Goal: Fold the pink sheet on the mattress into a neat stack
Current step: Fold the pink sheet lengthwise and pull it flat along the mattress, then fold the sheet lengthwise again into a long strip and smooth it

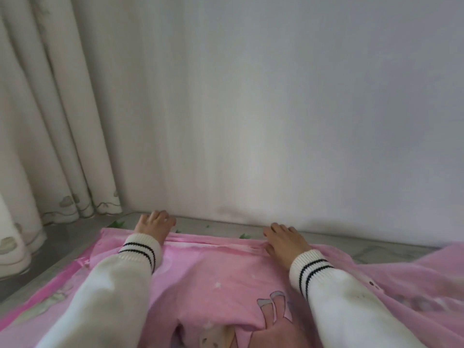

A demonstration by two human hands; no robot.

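The pink printed cotton sheet (213,270) should be smoothed flat along the grey mattress's (221,225) far edge by the left hand (154,226) and right hand (285,241), both spread flat and gripping nothing.

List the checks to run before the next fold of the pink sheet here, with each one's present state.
1. Left hand at the far edge of the pink sheet: ok.
2. Right hand on the same edge: ok.
3. Far edge straight between the hands: ok, with slight ridging.
4. Sheet flat to the right: not ok, bunched there.
5. Whether the fingers pinch the fabric: cannot tell.
6. Edge parallel to the wall: ok, roughly.
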